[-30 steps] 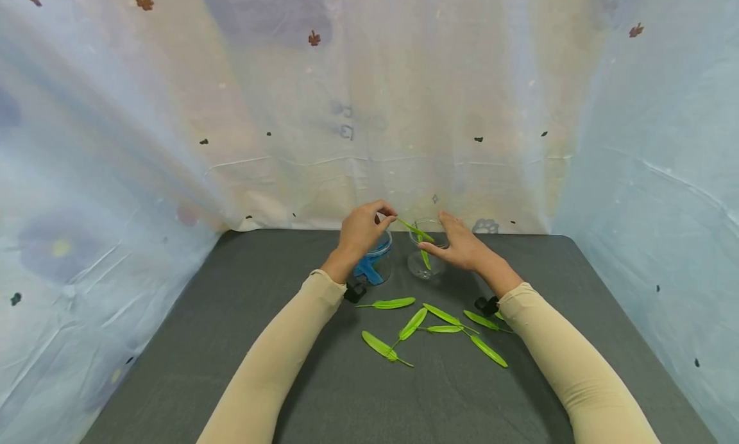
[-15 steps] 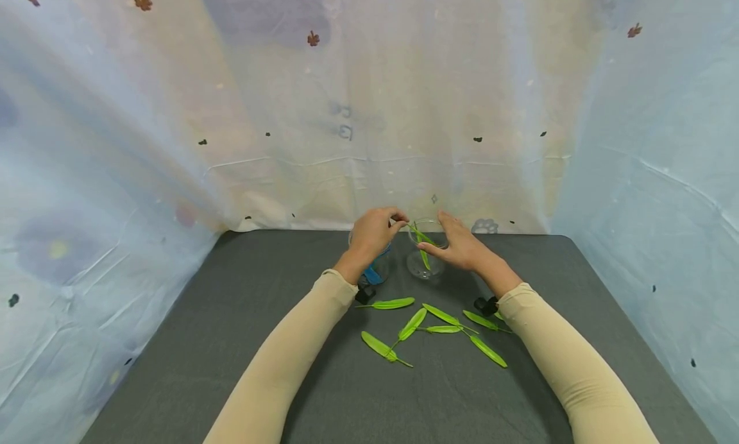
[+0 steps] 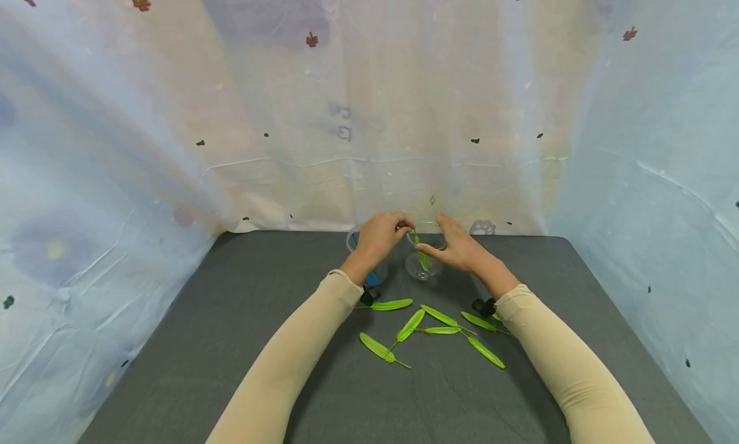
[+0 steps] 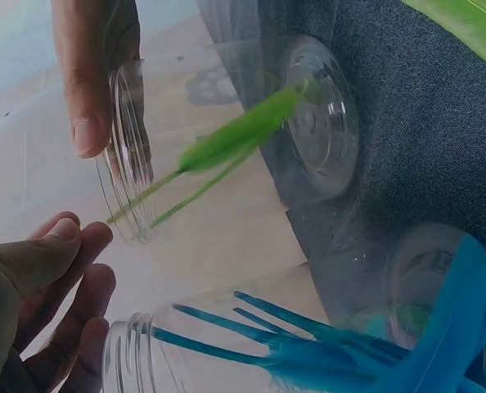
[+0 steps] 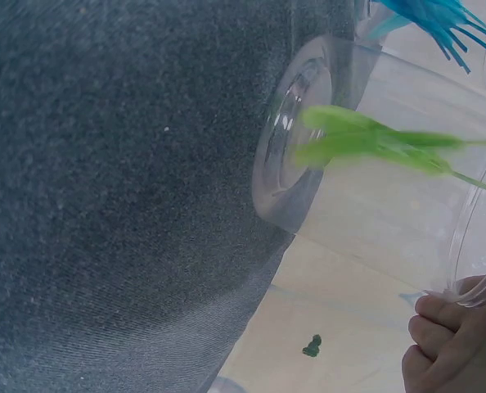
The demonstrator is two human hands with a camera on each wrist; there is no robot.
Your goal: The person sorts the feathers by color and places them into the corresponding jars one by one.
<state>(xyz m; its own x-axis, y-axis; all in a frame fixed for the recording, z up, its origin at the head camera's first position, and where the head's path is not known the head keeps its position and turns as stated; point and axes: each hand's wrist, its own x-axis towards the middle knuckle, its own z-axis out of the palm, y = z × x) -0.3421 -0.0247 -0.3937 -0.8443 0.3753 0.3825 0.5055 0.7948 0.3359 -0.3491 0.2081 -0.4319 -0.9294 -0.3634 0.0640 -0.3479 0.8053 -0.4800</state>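
My left hand [image 3: 378, 239] is over the mouth of a clear plastic jar [image 3: 424, 274]. Its thumb and index fingertip pinch the quill end of a green feather [image 4: 243, 131], whose vane hangs down inside the jar. A second green feather lies against it in there; its quill [image 4: 198, 195] shows beside the first. My right hand [image 3: 458, 245] holds this jar near the rim, thumb on the near side and fingers curled round the far side. Beside it, partly behind my left hand, stands another clear jar [image 4: 132, 352] with several blue feathers [image 4: 308, 364].
Several loose green feathers [image 3: 441, 330] lie on the dark grey cloth-covered table [image 3: 312, 392] in front of the jars. A pale patterned curtain [image 3: 369, 110] hangs close behind the table's back edge and along both sides.
My left hand has moved right to the jar's rim, and its green feather has gone from slanting across the mouth to hanging inside. The right hand keeps its place on the jar.
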